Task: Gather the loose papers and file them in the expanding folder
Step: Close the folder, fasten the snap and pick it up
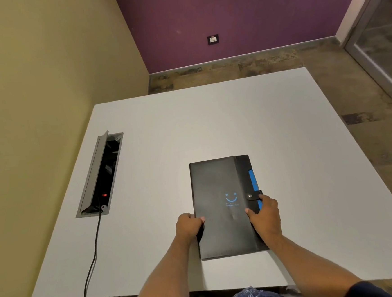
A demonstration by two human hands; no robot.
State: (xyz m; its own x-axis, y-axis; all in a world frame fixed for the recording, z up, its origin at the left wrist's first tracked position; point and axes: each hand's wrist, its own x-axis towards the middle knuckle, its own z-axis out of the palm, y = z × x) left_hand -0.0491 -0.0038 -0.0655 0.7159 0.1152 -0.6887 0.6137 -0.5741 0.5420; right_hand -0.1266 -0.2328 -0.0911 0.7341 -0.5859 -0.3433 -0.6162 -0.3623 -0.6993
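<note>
A black expanding folder (219, 188) with a blue smiley print lies flat and closed on the white table (283, 141), its snap strap fastened over the blue right edge. My left hand (189, 226) grips the folder's left edge, thumb on the cover. My right hand (264, 215) holds the right edge just below the strap, thumb on top and fingers along the blue side. No loose papers are visible on the table.
An open cable box (101, 177) is sunk into the table at the left, with a red light inside and a black cable (93, 257) trailing over the near edge. Yellow wall on the left, purple wall behind, glass door at the far right.
</note>
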